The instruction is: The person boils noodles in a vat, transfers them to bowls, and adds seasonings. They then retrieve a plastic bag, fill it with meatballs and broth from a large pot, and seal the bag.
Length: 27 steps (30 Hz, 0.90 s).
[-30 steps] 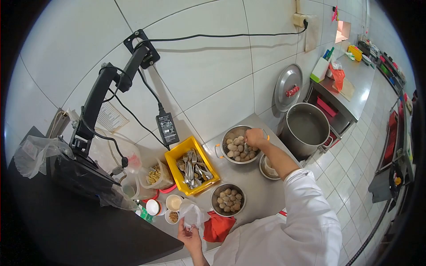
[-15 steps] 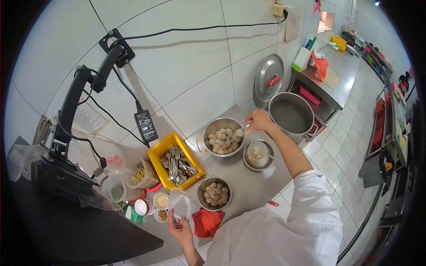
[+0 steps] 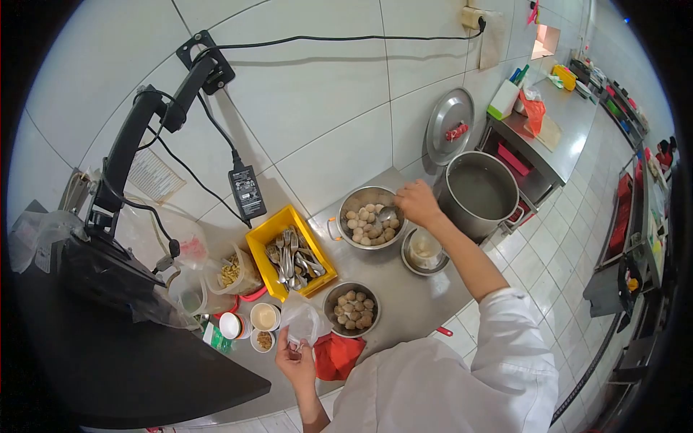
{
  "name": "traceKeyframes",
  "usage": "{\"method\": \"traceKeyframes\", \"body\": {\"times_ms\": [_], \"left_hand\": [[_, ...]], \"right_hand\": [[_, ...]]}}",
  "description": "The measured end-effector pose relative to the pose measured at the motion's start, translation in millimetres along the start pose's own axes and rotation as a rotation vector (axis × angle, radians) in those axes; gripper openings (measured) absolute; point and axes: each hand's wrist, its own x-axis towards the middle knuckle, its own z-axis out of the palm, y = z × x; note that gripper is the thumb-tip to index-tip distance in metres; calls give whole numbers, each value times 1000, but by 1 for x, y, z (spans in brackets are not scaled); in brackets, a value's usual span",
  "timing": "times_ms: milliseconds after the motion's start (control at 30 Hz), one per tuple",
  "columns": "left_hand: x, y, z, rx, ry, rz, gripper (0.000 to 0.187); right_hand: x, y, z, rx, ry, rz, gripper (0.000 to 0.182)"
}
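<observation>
My right hand (image 3: 419, 203) is closed round the handle of a metal spoon (image 3: 387, 214), whose bowl rests among the round balls in the upper metal pot (image 3: 349, 197). My left hand (image 3: 295, 355) pinches a clear plastic bag (image 3: 302, 317) at the counter's near side. Right of the bag, a second metal bowl (image 3: 329, 306) holds more balls. A cloudy plastic container (image 3: 424, 247) sits in a small metal bowl (image 3: 426, 272) below my right forearm. A red cloth (image 3: 338, 356) lies beside my left hand.
A yellow bin (image 3: 322, 281) of cutlery stands left of the pot. Small cups (image 3: 265, 316) and plastic tubs (image 3: 236, 273) are further left. A large pot (image 3: 482, 189) of liquid stands right, its lid (image 3: 449, 127) against the wall. A black arm mount (image 3: 133, 143) overhangs the left.
My right hand has moved slightly, and the spoon's bowl now shows among the balls in the upper pot. The whole view has shifted a little. My left hand still holds the bag.
</observation>
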Motion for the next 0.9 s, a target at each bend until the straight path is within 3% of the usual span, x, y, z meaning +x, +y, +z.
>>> {"method": "traceKeyframes", "body": {"times_ms": [133,233,367,433,567,633,867,900], "left_hand": [[0,10,1,-14,13,136,52],[-6,9,-13,15,54,52,53],[-11,-12,-28,-24,87,94,54],[-12,-17,-30,-14,129,83,54],[-12,-10,-28,-35,135,45,53],[-11,5,-27,-14,66,-108,53],[4,13,-11,-59,-12,3,54],[6,8,-9,-56,10,57,52]], "right_hand": [[18,-26,68,-39,-384,3,10],[23,-30,95,25,-467,67,7],[24,-7,96,162,-484,164,8],[22,4,92,350,-505,349,9],[16,20,81,452,-525,334,9],[14,20,76,365,-517,280,9],[16,-1,85,194,-458,218,9],[17,-4,86,237,-525,223,10]]}}
